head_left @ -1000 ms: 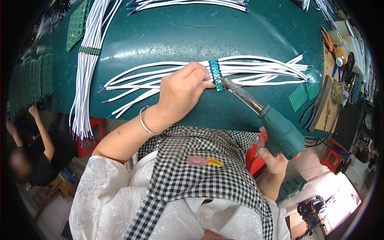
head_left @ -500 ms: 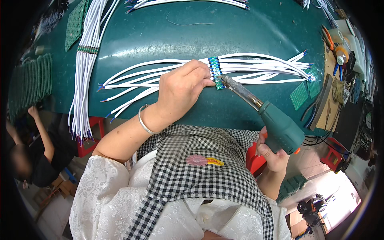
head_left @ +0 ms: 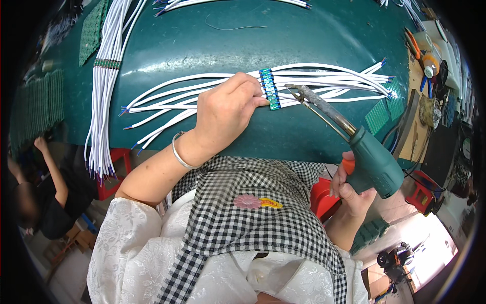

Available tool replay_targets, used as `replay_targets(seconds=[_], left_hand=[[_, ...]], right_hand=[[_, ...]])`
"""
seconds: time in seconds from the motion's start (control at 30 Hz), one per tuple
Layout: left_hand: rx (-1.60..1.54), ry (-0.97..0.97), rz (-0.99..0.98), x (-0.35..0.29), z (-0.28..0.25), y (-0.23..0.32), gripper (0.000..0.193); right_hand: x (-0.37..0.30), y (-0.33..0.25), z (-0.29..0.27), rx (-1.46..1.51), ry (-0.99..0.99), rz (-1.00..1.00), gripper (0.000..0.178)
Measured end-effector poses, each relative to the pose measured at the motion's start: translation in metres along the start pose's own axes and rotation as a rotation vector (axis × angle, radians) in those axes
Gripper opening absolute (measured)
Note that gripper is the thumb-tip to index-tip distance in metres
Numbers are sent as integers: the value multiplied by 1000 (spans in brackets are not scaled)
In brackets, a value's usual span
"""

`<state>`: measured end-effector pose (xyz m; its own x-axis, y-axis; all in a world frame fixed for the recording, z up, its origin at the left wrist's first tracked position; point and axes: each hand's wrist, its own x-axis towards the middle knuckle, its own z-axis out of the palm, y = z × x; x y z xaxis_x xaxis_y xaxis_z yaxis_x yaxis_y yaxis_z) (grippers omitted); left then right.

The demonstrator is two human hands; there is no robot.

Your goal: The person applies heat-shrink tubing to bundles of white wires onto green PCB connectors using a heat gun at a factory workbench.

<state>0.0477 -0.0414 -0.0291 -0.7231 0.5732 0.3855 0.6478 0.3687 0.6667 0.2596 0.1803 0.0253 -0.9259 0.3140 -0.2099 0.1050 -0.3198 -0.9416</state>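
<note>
A narrow strip of small green circuit boards (head_left: 270,90) lies across the middle of the bench, with white cables (head_left: 329,76) running out from both sides. My left hand (head_left: 228,106) is closed at the strip's left side, its fingertips pinching a cable end that they mostly hide. In my right hand (head_left: 357,190) is a green soldering gun (head_left: 374,157), gripped by its handle with a finger near the orange trigger. The gun's metal tip (head_left: 296,90) is just right of the strip, apart from the boards and above the white cables.
A long bundle of white cables (head_left: 105,101) hangs over the bench's left front edge. Green perforated boards (head_left: 377,117) lie at the right, beside a wooden board with orange-handled pliers (head_left: 413,44). Stacked green boards (head_left: 38,106) stand far left, near another person's arm (head_left: 50,162).
The soldering gun has drawn back to the right and its tip has left the circuit boards. My left hand and the strip have shifted slightly left and away from me.
</note>
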Motion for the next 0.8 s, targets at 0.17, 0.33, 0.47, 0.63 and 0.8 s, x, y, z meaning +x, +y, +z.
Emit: replay_targets(seconds=[0.17, 0.33, 0.47, 0.63, 0.8], left_hand=[[2, -5, -1, 0, 1, 0, 18], [-1, 0, -5, 1, 1, 1, 18], [11, -4, 3, 2, 0, 2, 19], [32, 7, 21, 1, 1, 2, 20], [38, 20, 38, 0, 2, 2, 21]], right_hand=[[-2, 11, -13, -47, -42, 7, 66], [-1, 15, -14, -69, -78, 13, 62], [0, 14, -12, -75, -96, 6, 60], [-1, 16, -14, -80, -108, 9, 59], [-4, 20, -14, -109, -96, -10, 57]])
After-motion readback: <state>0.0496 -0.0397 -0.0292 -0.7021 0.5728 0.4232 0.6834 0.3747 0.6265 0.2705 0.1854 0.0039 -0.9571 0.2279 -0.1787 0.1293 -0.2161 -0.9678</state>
